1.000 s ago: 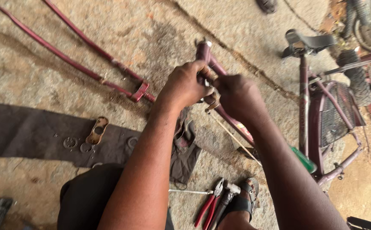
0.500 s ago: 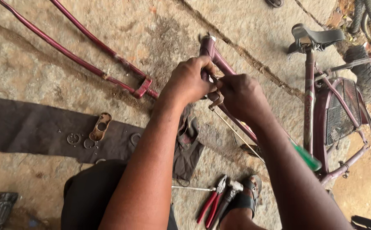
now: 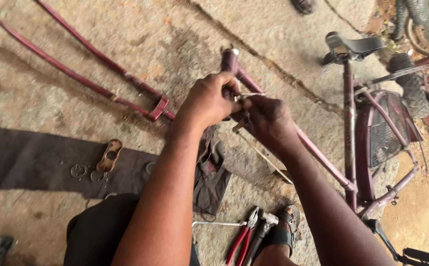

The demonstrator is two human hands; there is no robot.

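A maroon bicycle frame [image 3: 322,157] lies on the stone ground, its head tube pointing up at centre. My left hand [image 3: 208,101] is closed around the frame just below the head tube. My right hand [image 3: 269,120] pinches a small metal part with a thin rod running down from it, pressed against the same tube. The fingertips of both hands meet there and hide the part itself. A black saddle [image 3: 354,45] sits on the seat post at upper right.
A maroon fork [image 3: 84,81] lies at upper left. A dark cloth strip [image 3: 22,165] carries washers [image 3: 79,171] and a small bracket [image 3: 110,155]. Red-handled pliers [image 3: 241,236] and a hammer [image 3: 262,229] lie by my sandalled foot [image 3: 286,231]. Another bicycle wheel [image 3: 411,83] stands at right.
Both hands stay on the frame's head tube. My right hand has shifted slightly lower and turned on the small part; the view has drifted a little.
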